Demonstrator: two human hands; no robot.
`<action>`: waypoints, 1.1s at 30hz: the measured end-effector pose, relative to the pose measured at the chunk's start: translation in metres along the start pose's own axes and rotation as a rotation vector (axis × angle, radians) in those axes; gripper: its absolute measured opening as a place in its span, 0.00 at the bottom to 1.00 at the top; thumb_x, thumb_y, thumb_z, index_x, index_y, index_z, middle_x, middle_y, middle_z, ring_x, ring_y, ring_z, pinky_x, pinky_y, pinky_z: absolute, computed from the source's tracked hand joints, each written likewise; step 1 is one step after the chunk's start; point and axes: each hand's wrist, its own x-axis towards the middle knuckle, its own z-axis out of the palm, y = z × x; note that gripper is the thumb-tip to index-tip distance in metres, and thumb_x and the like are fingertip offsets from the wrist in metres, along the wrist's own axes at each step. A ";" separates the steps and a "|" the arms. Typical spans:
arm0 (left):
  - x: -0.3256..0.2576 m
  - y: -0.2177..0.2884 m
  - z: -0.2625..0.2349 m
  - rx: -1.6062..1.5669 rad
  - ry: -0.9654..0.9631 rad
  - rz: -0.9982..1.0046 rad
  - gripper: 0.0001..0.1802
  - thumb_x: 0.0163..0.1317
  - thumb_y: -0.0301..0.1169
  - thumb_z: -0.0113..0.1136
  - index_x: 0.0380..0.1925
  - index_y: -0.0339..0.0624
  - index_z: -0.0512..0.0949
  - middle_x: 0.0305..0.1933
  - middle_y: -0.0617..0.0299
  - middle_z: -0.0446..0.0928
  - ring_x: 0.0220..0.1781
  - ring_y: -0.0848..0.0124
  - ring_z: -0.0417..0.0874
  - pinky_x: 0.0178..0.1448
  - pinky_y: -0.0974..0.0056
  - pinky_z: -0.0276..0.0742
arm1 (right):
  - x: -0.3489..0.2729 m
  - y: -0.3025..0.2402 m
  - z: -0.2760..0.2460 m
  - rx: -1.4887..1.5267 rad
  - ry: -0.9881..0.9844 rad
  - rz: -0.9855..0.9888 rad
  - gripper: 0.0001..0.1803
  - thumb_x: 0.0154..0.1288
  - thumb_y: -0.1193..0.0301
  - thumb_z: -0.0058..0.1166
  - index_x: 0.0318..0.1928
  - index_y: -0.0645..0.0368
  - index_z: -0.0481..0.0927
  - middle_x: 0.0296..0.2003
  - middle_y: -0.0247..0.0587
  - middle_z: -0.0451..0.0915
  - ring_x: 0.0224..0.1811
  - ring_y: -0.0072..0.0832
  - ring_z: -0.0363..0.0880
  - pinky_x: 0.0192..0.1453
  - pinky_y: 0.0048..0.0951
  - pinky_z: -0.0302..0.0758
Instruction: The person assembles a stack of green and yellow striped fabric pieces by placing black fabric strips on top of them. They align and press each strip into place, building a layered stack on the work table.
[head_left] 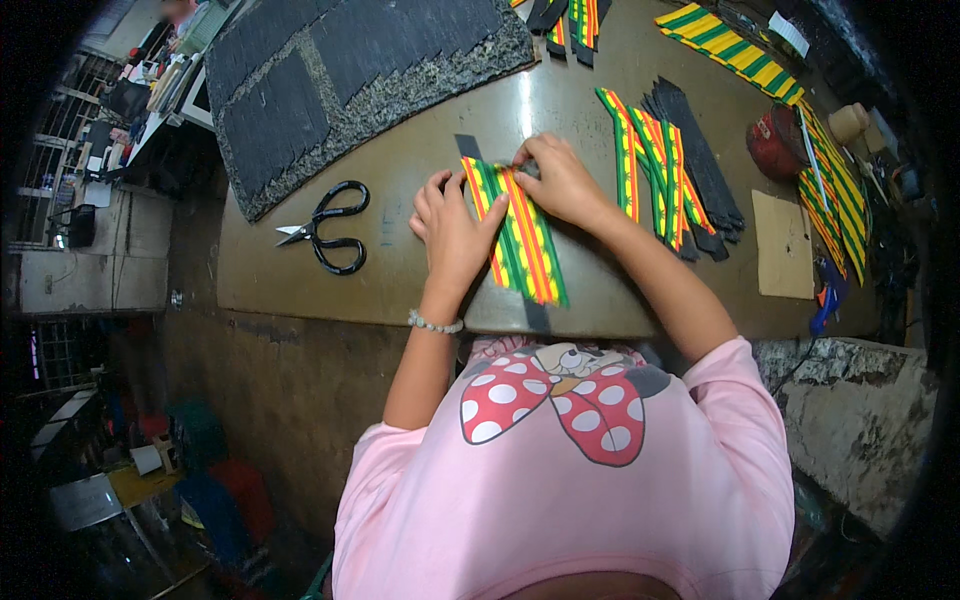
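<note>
A patterned strip [525,245], striped green, yellow and red-orange, lies slanted on the table in front of me. A narrow dark strip [467,147] sticks out beyond its far end, and a dark end shows at its near end. My left hand [455,228] rests with fingers apart at the patterned strip's left edge, its thumb on top. At the far edge, the fingers of my right hand [558,180] are pinched together by a small dark bit; what they grip is hidden. Black-handled scissors [330,228] lie to the left, blades partly apart.
Behind stands a rough board [335,150] covered with dark strips. Right of my hands lie several patterned strips [660,165] and a stack of black strips [700,160]. Farther right are a red pot [777,143], a tan card [783,245] and striped sheets [840,190]. The table [400,300] has a near edge.
</note>
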 end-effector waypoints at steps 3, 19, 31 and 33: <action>0.006 0.001 -0.007 -0.628 0.040 -0.110 0.36 0.58 0.38 0.71 0.61 0.32 0.67 0.63 0.45 0.70 0.64 0.60 0.70 0.67 0.53 0.65 | 0.002 -0.001 -0.004 0.649 -0.121 0.171 0.11 0.62 0.75 0.61 0.44 0.65 0.78 0.37 0.39 0.81 0.38 0.30 0.80 0.46 0.31 0.77; -0.012 0.056 -0.070 -1.056 -0.226 -0.084 0.11 0.57 0.24 0.72 0.38 0.32 0.82 0.35 0.60 0.85 0.35 0.77 0.84 0.41 0.72 0.81 | -0.046 -0.056 -0.088 0.742 -0.222 0.135 0.14 0.64 0.68 0.62 0.43 0.67 0.83 0.30 0.38 0.84 0.29 0.17 0.79 0.31 0.22 0.76; -0.035 0.079 -0.062 -1.034 -0.060 -0.070 0.09 0.62 0.25 0.68 0.40 0.32 0.83 0.38 0.61 0.84 0.38 0.79 0.82 0.45 0.72 0.77 | -0.064 -0.055 -0.088 0.645 -0.011 -0.016 0.12 0.61 0.69 0.63 0.38 0.69 0.82 0.27 0.42 0.83 0.29 0.21 0.82 0.33 0.24 0.80; -0.039 0.082 -0.056 -1.013 0.016 -0.044 0.08 0.62 0.24 0.67 0.40 0.31 0.83 0.39 0.61 0.84 0.39 0.78 0.81 0.45 0.72 0.77 | -0.067 -0.058 -0.085 0.658 0.082 -0.044 0.12 0.61 0.70 0.62 0.38 0.69 0.81 0.25 0.44 0.81 0.28 0.23 0.82 0.31 0.24 0.78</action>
